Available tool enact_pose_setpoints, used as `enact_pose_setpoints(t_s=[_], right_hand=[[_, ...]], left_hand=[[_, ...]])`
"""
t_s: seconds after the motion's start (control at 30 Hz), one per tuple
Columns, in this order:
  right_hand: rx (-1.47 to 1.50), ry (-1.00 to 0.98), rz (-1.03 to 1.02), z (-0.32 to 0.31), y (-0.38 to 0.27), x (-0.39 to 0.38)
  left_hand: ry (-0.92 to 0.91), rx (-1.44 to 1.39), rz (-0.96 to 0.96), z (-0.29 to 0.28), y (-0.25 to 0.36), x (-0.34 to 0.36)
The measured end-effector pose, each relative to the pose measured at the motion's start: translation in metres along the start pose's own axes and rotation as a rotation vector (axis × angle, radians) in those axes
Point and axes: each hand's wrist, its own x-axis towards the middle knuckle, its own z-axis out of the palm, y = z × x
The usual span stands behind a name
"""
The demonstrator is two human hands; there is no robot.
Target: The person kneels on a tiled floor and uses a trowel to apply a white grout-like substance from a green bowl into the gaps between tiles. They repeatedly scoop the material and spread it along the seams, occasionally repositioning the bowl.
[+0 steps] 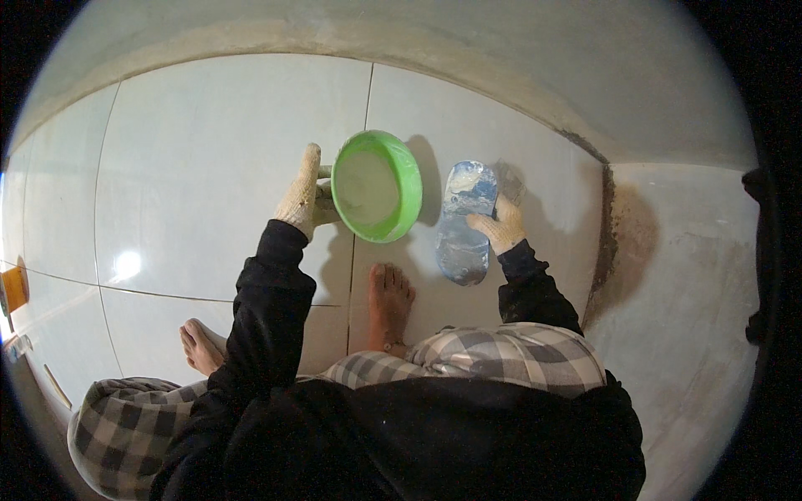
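Observation:
My left hand (pixel 302 197), in a pale knit glove, grips the rim of a green plastic bowl (pixel 378 185) that is tilted toward me and holds white paste. My right hand (pixel 499 224), also gloved, holds a flat blue-grey float or pad (pixel 464 222) smeared with white paste, pressed flat on the white floor tile (pixel 209 167) just right of the bowl. I am crouching; both my bare feet (pixel 389 302) rest on the tiles below the bowl.
Large glossy white tiles cover the floor with thin joints between them. A bare grey cement strip (pixel 418 50) runs along the far side. At the right the surface (pixel 668 292) is rough and stained, with a dark brown edge (pixel 603 242). An orange object (pixel 12 288) sits at the far left.

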Motion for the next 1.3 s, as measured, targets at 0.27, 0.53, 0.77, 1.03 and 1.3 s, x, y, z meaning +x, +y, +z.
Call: enact_pose_setpoints(t_s=[0.27, 0.53, 0.77, 1.03, 1.3], right_hand=[[-0.131, 0.009, 0.041, 0.019, 0.011, -0.009], [1.078, -0.166, 0.394, -0.009, 0.028, -0.028], [1.057, -0.094, 0.424, -0.009, 0.029, -0.031], [1.159, -0.613, 0.348, 0.006, 0.000, -0.044], [0.689, -0.467, 0.327, 0.007, -0.035, -0.038]], left_hand=[[0.013, 0.139, -0.036, -0.005, -0.002, -0.002], [0.090, 0.067, 0.175, -0.010, -0.020, 0.013], [0.111, 0.128, 0.225, 0.004, -0.003, -0.006], [0.051, 0.149, 0.084, -0.002, 0.006, -0.010], [0.028, 0.184, 0.186, -0.013, -0.004, 0.002]])
